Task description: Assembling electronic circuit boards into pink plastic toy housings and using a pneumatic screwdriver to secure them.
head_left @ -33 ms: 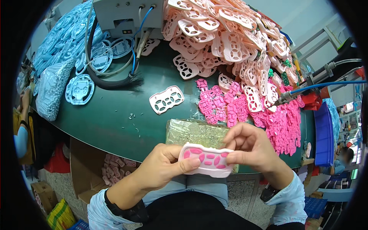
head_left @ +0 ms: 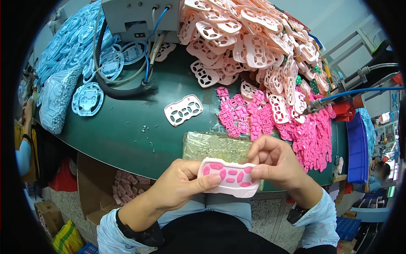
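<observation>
Just above my lap is a pale pink shell (head_left: 228,190) shaped like a game controller, with bright pink buttons showing through its openings. My left hand (head_left: 188,178) is closed on its left end, thumb across the front. My right hand (head_left: 275,163) pinches the right end, its thumb on the front face near the right-hand buttons; its other fingers are curled, partly hidden behind the shell's top edge. Under and beyond the hands lies a block wrapped in yellowish clear film (head_left: 215,144). An openwork pale pink shell (head_left: 184,110) without buttons rests on the green table past it.
Bright pink button pads (head_left: 313,139) and a tall heap of pale pink shells (head_left: 258,51) cover the right side. A nozzle tool with a blue hose (head_left: 359,91) reaches in there. Leftward are a grey machine (head_left: 141,21), a black brush (head_left: 127,92), blue parts (head_left: 89,99) and a bead-filled bag (head_left: 59,99).
The shell in my hands has shifted very slightly right and down, and my right thumb with it. Both hands keep their hold.
</observation>
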